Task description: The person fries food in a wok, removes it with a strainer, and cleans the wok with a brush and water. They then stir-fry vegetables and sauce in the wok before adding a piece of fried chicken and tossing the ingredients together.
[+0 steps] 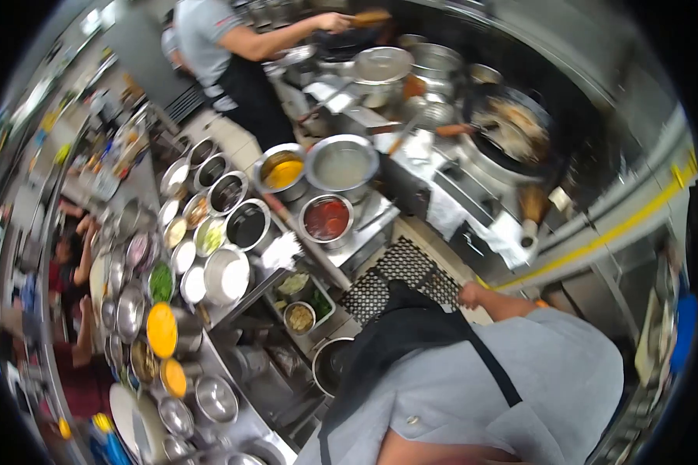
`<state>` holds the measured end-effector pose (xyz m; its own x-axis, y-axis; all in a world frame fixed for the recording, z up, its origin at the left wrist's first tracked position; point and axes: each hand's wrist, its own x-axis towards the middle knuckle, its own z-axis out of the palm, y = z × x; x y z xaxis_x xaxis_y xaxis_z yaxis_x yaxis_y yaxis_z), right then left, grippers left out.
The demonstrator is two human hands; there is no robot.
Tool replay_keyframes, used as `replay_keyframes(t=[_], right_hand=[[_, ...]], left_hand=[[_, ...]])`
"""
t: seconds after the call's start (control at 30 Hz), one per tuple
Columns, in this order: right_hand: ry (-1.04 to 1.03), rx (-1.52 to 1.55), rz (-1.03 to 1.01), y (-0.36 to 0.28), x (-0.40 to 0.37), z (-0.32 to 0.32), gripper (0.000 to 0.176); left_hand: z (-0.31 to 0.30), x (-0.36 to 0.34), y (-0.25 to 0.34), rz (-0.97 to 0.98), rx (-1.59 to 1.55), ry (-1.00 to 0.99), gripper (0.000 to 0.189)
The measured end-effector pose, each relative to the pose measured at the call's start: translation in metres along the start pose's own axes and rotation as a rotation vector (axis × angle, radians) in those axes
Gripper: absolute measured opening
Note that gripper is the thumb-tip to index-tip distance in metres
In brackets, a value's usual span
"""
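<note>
A black mat point(399, 273), punched all over with diamond holes, lies flat on the floor, its five o'clock edge hidden.

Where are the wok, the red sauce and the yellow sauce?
wok point(487, 102): head view, on its dark inner wall.
red sauce point(327, 218): head view, middle of the sauce surface.
yellow sauce point(282, 172): head view, middle of the sauce surface.

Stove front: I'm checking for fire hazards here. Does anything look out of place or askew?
White cloths hang crumpled over the stove's front edge, just below the wok full of food. Loose fabric that near a burner looks risky. Nothing looks spilled on the floor mat.
</note>
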<state>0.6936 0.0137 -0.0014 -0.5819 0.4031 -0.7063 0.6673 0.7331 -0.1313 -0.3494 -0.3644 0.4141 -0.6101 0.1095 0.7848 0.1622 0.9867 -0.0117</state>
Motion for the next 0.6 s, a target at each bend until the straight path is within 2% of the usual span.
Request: replay_keyframes(t=[0.03, 0.1, 0.13, 0.17, 0.2, 0.27, 0.33, 0.4, 0.6], right_hand=[[0.053, -0.018, 0.034, -0.002, 0.000, -0.004, 0.040], [0.111, -0.003, 0.036, 0.012, 0.009, 0.044, 0.043], [0.110, 0.030, 0.010, 0.029, 0.032, 0.071, 0.043], [0.171, 0.163, 0.069, 0.021, 0.018, 0.053, 0.038], [0.229, 0.302, 0.131, 0.014, 0.001, 0.040, 0.033], [0.315, 0.716, 0.170, 0.028, 0.014, 0.061, 0.023], [0.216, 0.596, 0.202, -0.013, -0.033, -0.026, 0.021], [0.214, 0.716, 0.266, -0.006, -0.028, -0.025, 0.022], [0.181, 0.814, 0.315, 0.013, -0.014, -0.034, 0.024]], left_hand=[[0.003, 0.004, -0.012, 0.002, 0.042, -0.002, 0.034], [-0.007, -0.005, -0.036, -0.046, 0.147, -0.015, 0.035], [-0.011, -0.006, -0.023, -0.074, 0.210, -0.021, 0.037], [-0.024, -0.010, -0.014, -0.153, 0.226, -0.014, 0.039], [-0.021, -0.006, -0.015, -0.213, 0.251, -0.096, 0.040], [-0.023, -0.016, -0.013, -0.075, 0.234, 0.011, 0.032], [-0.018, -0.017, -0.015, -0.082, 0.291, -0.034, 0.029], [-0.023, -0.019, -0.011, -0.117, 0.221, -0.051, 0.031], [-0.046, -0.029, 0.008, -0.156, 0.193, -0.040, 0.032]])
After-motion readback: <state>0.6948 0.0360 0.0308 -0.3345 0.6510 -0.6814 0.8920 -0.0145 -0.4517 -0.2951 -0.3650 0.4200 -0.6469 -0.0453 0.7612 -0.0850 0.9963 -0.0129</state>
